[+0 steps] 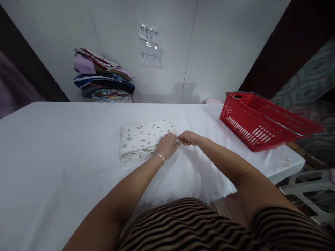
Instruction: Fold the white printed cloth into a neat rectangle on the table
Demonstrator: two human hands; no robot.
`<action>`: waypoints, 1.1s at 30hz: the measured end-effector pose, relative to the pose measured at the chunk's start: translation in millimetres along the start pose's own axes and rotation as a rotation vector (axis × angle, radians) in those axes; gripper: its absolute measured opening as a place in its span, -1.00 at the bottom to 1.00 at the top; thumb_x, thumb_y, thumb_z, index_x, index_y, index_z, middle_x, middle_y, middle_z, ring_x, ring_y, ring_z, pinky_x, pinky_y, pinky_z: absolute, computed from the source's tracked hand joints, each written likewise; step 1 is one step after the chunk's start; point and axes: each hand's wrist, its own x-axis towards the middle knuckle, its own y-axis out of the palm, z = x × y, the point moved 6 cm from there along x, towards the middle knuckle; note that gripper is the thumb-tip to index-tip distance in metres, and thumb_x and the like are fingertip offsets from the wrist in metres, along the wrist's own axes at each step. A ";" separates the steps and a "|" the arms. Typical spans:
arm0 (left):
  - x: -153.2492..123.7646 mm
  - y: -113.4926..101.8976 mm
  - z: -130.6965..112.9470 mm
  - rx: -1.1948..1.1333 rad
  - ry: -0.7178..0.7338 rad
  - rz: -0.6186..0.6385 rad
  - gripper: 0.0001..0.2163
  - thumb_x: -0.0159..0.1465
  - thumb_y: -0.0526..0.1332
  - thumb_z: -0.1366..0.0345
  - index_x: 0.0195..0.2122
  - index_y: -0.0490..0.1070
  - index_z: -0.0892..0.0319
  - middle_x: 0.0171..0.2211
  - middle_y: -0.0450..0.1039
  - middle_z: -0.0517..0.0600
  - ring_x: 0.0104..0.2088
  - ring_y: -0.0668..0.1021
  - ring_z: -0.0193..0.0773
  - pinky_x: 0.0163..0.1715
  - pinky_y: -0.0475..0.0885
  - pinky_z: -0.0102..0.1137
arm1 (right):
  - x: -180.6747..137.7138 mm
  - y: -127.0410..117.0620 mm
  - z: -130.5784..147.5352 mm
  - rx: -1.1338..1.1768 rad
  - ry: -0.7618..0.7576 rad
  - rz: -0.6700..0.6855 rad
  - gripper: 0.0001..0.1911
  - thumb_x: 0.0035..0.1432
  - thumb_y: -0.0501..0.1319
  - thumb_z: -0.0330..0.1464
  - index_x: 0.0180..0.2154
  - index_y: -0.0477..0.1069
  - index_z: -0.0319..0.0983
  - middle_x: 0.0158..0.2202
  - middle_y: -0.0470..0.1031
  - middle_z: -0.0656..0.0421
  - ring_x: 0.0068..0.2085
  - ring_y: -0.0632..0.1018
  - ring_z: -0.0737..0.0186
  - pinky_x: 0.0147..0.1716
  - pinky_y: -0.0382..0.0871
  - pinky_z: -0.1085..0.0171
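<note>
A folded white cloth (142,137) with a small print of starfish-like and shell-like shapes lies flat on the white-covered table. Its folded layers show along the near edge. My left hand (167,145), a bracelet at the wrist, rests on the cloth's right end with fingers bent and close together around the near right corner. Just right of it, my right hand (188,138) is closed in a pinch on the cloth's right edge. The two hands nearly touch. What lies under the fingertips is mostly hidden.
A red plastic basket (251,122) stands on the table's right side. Behind the far edge at left is a stack of folded fabrics (104,78). Paper signs (151,55) hang on the pale wall. A white plastic stool (309,188) is at lower right.
</note>
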 end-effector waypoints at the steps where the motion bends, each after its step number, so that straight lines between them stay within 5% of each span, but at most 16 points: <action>1: 3.0 0.4 -1.5 0.012 -0.003 0.006 -0.77 0.16 0.21 0.21 -0.19 0.30 0.17 -0.20 0.35 0.07 -0.16 0.40 -0.11 -0.24 0.27 -0.28 | -1.5 -0.3 1.8 -0.017 0.001 -0.013 -0.70 0.05 0.20 -0.31 -0.64 0.26 -0.27 -0.79 0.26 0.25 -0.77 0.21 0.48 -0.83 -0.15 0.43; 10: 16.6 6.7 -0.6 0.019 -0.115 0.147 -0.86 0.23 0.08 0.25 -0.31 0.37 0.17 -0.28 0.43 0.04 -0.21 0.46 -0.19 -0.28 0.27 -0.35 | -11.4 -4.6 0.3 0.105 -0.108 0.035 -0.80 0.07 0.19 -0.33 -0.53 0.35 -0.30 -0.71 0.32 0.26 -0.74 0.26 0.49 -0.81 -0.13 0.43; 15: 15.7 2.2 10.6 -0.037 -0.220 0.162 -0.83 0.23 0.08 0.19 -0.34 0.38 0.14 -0.31 0.45 0.00 -0.27 0.48 -0.23 -0.35 0.25 -0.38 | -10.3 -14.1 -22.9 0.026 -0.116 -0.079 -0.79 0.04 0.24 -0.29 -0.50 0.37 -0.30 -0.70 0.34 0.25 -0.75 0.25 0.48 -0.79 -0.13 0.42; 26: 18.4 0.4 5.9 0.007 -0.161 0.174 -0.83 0.21 0.09 0.21 -0.30 0.41 0.14 -0.28 0.47 -0.01 -0.24 0.49 -0.22 -0.31 0.30 -0.38 | -14.5 9.6 -28.1 0.035 -0.092 -0.095 -0.73 -0.04 0.30 -0.32 -0.63 0.28 -0.27 -0.73 0.31 0.27 -0.74 0.23 0.48 -0.79 -0.13 0.41; 33: 20.5 -0.5 -5.6 0.127 -0.035 0.212 -0.81 0.22 0.07 0.25 -0.27 0.42 0.19 -0.26 0.46 0.07 -0.20 0.49 -0.15 -0.25 0.33 -0.32 | -16.9 4.1 -27.5 0.187 -0.183 -0.134 -0.79 -0.04 0.23 -0.41 -0.63 0.26 -0.26 -0.75 0.26 0.32 -0.75 0.22 0.50 -0.79 -0.14 0.43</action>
